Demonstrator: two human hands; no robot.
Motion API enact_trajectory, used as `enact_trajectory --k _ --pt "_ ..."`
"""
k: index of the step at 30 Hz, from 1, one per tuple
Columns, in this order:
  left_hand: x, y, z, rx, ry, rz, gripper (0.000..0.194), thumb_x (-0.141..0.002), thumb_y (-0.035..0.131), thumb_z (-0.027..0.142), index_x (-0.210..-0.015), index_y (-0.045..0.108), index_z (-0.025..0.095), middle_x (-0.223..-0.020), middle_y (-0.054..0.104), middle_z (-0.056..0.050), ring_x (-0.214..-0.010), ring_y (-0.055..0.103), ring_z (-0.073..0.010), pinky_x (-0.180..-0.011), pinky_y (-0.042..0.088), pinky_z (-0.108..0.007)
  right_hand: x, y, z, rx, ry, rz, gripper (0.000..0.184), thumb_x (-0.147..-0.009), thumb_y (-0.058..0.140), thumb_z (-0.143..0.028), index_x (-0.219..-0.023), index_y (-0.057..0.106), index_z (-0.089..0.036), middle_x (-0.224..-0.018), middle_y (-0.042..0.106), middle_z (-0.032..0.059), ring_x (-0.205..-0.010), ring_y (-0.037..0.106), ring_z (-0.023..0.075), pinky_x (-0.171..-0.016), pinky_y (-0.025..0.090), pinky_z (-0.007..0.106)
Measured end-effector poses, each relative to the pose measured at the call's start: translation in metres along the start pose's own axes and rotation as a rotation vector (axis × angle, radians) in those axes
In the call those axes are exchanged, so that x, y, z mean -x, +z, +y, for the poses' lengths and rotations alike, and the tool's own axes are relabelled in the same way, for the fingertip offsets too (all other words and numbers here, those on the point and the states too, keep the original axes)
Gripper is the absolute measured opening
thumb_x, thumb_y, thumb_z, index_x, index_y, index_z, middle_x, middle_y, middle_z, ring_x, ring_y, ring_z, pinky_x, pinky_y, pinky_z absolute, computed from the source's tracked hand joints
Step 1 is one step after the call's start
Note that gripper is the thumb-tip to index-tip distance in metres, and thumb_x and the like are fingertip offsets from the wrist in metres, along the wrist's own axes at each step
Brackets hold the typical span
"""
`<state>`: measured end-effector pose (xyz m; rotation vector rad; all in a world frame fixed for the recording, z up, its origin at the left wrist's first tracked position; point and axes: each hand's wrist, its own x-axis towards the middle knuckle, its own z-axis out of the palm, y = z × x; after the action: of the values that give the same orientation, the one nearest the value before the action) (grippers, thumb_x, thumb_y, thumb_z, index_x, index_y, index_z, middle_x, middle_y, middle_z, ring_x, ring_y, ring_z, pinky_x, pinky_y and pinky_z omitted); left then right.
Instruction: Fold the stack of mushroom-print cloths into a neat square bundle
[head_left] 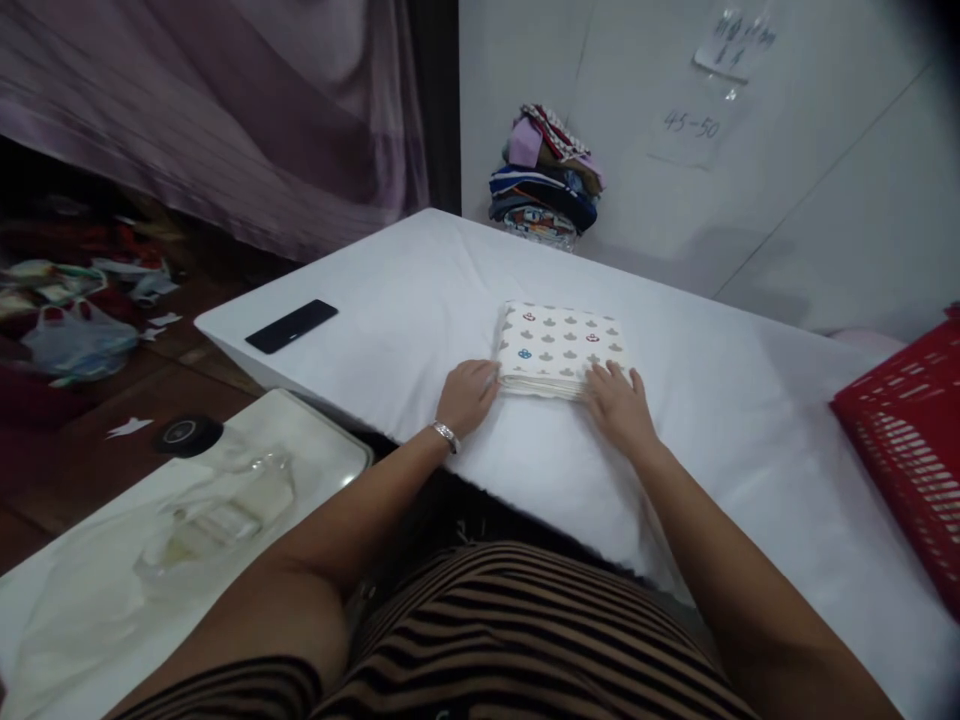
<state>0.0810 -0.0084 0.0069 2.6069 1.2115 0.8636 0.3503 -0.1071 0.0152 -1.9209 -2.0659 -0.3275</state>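
Note:
A folded white cloth [559,342] lies flat on the white-covered table. Its print has grey shapes with a few red and blue ones, and several layers show along its front edge. My left hand [466,393], with a silver bracelet at the wrist, rests at the cloth's front left corner, its fingers extended along the side. At the front right corner, my right hand [619,400] lies with its fingers spread, the fingertips touching the top of the cloth. The undersides of both hands are hidden.
Behind the cloth, a stack of folded clothes [547,180] stands against the white wall. A black phone-like slab [292,326] lies toward the table's left end. To the right is a red plastic basket [911,440]. A white surface with a clear plastic bag [217,520] adjoins at the lower left.

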Motion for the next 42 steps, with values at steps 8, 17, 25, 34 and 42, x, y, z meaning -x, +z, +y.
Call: enact_trajectory --k 8,17,25,34,42 --pt "-0.018 0.013 -0.001 0.076 0.079 -0.041 0.029 -0.085 0.046 0.027 -0.110 0.059 0.019 -0.115 0.058 -0.007 -0.108 0.048 -0.0209 -0.095 0.038 -0.038 0.001 0.012 -0.003 -0.124 -0.010 -0.077 0.041 -0.089 0.039 -0.023 -0.129 0.047 -0.018 -0.133 0.050 0.0083 -0.125 0.040 0.0243 -0.104 0.028 0.044" --pt "-0.023 0.012 0.003 0.076 0.078 0.015 0.022 -0.083 0.051 0.027 -0.100 0.062 0.020 -0.105 0.060 -0.006 -0.101 0.050 -0.0214 -0.091 0.041 -0.037 -0.006 0.011 -0.009 -0.212 -0.009 0.000 0.037 -0.088 0.040 -0.022 -0.123 0.052 -0.020 -0.127 0.054 0.0081 -0.123 0.042 0.0251 -0.100 0.033 0.047" --pt "-0.041 0.015 0.007 0.085 0.112 -0.114 0.020 -0.082 0.051 0.029 -0.093 0.066 0.021 -0.097 0.062 -0.005 -0.094 0.051 -0.0211 -0.085 0.042 -0.037 -0.022 0.016 -0.017 -0.289 -0.013 0.049 0.031 -0.089 0.038 -0.021 -0.112 0.060 -0.021 -0.109 0.063 0.0092 -0.101 0.054 0.0229 -0.090 0.041 0.040" --pt "-0.051 0.012 0.003 0.064 0.118 -0.216 0.023 -0.086 0.044 0.030 -0.085 0.065 0.021 -0.091 0.062 -0.004 -0.088 0.051 -0.0203 -0.080 0.042 -0.036 -0.042 0.019 -0.027 -0.266 -0.081 -0.004 0.024 -0.088 0.045 -0.025 -0.105 0.063 -0.019 -0.106 0.061 0.0095 -0.099 0.051 0.0233 -0.087 0.040 0.036" --pt "-0.048 0.011 0.011 -0.029 0.309 -0.153 0.023 -0.084 0.046 0.020 -0.102 0.060 0.023 -0.119 0.056 -0.007 -0.111 0.047 -0.0224 -0.092 0.036 -0.040 -0.042 0.017 -0.025 -0.276 -0.091 -0.047 0.019 -0.089 0.043 -0.023 -0.099 0.059 -0.019 -0.098 0.062 0.0077 -0.091 0.052 0.0212 -0.083 0.041 0.033"
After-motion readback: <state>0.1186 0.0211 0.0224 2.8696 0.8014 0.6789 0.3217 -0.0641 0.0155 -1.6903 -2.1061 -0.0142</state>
